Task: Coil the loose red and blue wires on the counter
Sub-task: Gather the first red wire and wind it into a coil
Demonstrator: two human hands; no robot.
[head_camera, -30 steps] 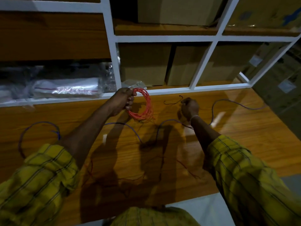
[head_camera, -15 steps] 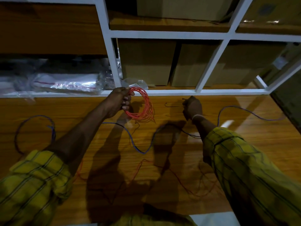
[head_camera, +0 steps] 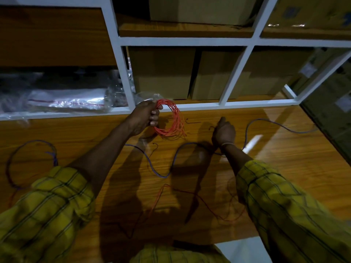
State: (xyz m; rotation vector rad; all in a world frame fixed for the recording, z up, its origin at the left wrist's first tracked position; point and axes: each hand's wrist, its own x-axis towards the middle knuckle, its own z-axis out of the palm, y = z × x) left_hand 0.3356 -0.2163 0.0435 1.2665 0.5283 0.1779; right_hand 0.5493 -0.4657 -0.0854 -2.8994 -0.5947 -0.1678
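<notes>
Behind hands (head_camera: 145, 116), boxes (head_camera: 163, 73), plastic bags (head_camera: 72, 99)

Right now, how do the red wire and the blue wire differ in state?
The red wire is mostly wound into a coil gripped in the left hand; the blue wire lies uncoiled across the counter, in no visible grip. Both are thin and flexible.

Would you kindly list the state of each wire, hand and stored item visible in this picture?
Red coil: wound in loops, held up in the left hand.
Loose red wire: uncoiled, sprawled on the counter.
Blue wire: uncoiled, snaking across the counter.
Left hand: closed on the coil.
Right hand: fingers closed, apparently pinching a thin strand.
Cardboard boxes: closed, on the shelf.
Plastic bags: lying flat on the shelf.
</notes>
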